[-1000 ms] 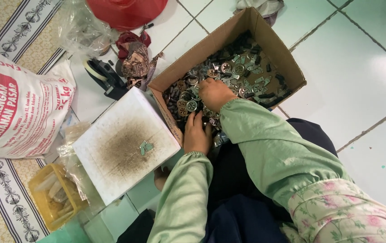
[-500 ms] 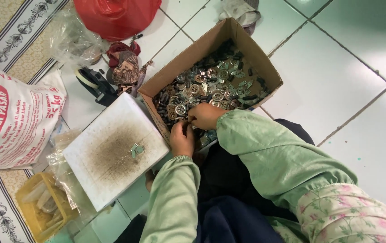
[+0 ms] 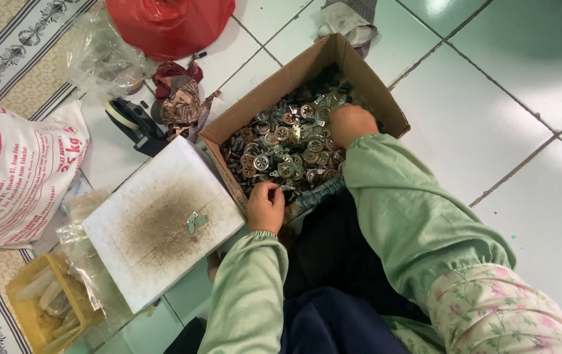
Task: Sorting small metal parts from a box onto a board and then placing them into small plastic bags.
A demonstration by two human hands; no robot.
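Observation:
An open cardboard box (image 3: 386, 98) sits on the tiled floor, filled with several small round metal parts (image 3: 281, 147). My right hand (image 3: 352, 124) is down in the box on the pile, fingers curled among the parts; what it grips is hidden. My left hand (image 3: 266, 206) rests at the box's near edge, fingers pinched on a small metal part. Both arms wear light green sleeves. Left of the box lies a stained white board (image 3: 163, 226) with one small metal piece (image 3: 194, 221) on it.
A red plastic bag (image 3: 169, 23) and clear plastic bags lie at the top left. A tape dispenser (image 3: 133, 121), a patterned cloth bundle (image 3: 179, 98), a large printed white sack (image 3: 12, 170) and a yellow basket (image 3: 45, 305) are on the left.
My right hand has moved further into the box, toward its far side. My left hand has stayed at the near edge. The view has shifted slightly.

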